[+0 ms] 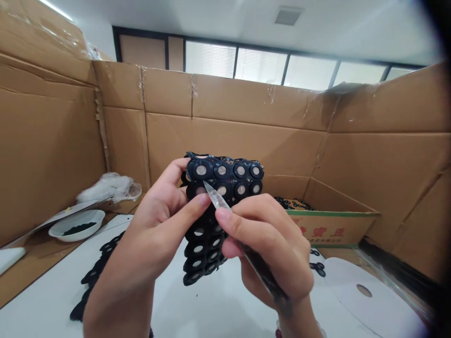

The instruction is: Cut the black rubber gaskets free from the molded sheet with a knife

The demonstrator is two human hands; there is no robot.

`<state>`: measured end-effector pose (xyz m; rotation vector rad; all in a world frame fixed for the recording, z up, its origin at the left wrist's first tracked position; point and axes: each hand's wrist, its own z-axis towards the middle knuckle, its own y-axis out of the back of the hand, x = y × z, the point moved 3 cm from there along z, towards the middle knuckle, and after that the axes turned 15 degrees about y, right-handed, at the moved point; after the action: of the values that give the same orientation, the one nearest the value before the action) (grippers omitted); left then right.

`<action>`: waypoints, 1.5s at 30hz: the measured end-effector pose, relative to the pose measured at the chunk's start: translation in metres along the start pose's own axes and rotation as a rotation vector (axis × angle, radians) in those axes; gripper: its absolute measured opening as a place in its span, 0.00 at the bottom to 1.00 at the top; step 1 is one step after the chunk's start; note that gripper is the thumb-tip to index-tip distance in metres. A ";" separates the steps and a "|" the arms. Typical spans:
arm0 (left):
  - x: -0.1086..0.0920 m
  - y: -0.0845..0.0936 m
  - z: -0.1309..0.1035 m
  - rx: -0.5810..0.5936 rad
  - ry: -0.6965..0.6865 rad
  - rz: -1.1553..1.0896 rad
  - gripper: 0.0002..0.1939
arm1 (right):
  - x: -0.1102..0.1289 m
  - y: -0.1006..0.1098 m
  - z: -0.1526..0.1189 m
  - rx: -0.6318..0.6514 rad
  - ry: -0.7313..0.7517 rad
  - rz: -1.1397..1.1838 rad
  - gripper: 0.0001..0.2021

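Note:
My left hand [169, 206] is wrapped round the left side of a black sheet [230, 180] made of joined round pieces with pale grey discs in their centres. Its thumb presses on the front, and the sheet bends over and hangs down below the fingers. In my right hand [271, 239] is a pointed knife [218, 197], pinched between thumb and fingers. The blade tip lies against the sheet between two rows of discs, close to my left thumb. The knife's dark handle passes under my right palm.
Cardboard walls surround a white table [176, 310]. On the left are a white bowl [77, 225] with dark bits, clear plastic [109, 188] and more black pieces [100, 267]. A green-edged carton [338, 225] and a white disc [366, 295] are on the right.

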<state>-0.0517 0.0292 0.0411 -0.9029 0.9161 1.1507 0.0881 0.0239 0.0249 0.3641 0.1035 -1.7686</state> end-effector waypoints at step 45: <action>0.037 -0.043 0.019 0.005 -0.111 0.490 0.26 | -0.040 0.007 -0.026 -0.277 -0.051 -0.201 0.11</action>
<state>-0.0014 0.0518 0.0182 -0.6155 1.0797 1.5972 0.1071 0.0662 0.0135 0.1101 0.3555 -1.9296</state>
